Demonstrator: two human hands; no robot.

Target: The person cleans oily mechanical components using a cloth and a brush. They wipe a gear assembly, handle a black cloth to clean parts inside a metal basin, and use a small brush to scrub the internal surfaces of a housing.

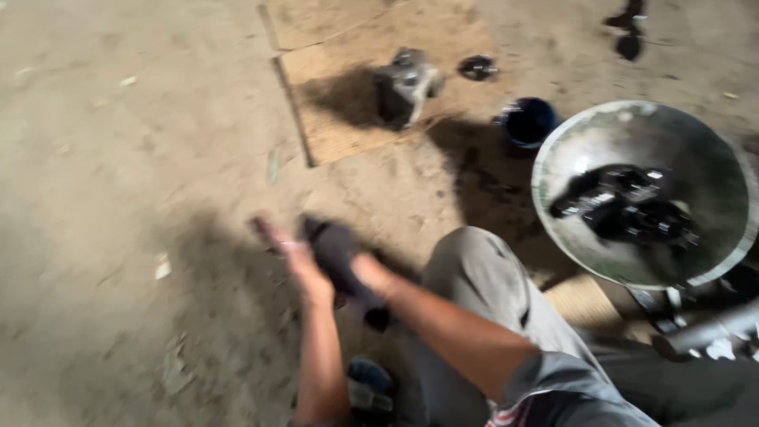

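Dusty earth floor (118,198) fills most of our view, with a flat piece of board (348,119) lying on it further out. Low over that floor we hold a dark, oblong object (341,261) (motion blur keeps us from saying what it is) between both hands. Its long axis runs from upper left to lower right, away from the left fingertips and back toward our knee (474,277). Our left hand (296,261) lies just to its left, touching its side, fingers stretched and fairly open. Our right hand (371,277) sits at its lower right and seems closed around it, though the blur makes that grip uncertain. Both hands are equally near; the object lies between them. Further out, on the board, stands a grey metal part (407,83), with a small blue cup (528,120) beside the board. At our right sits a round metal basin (715,150) holding black parts (624,205).
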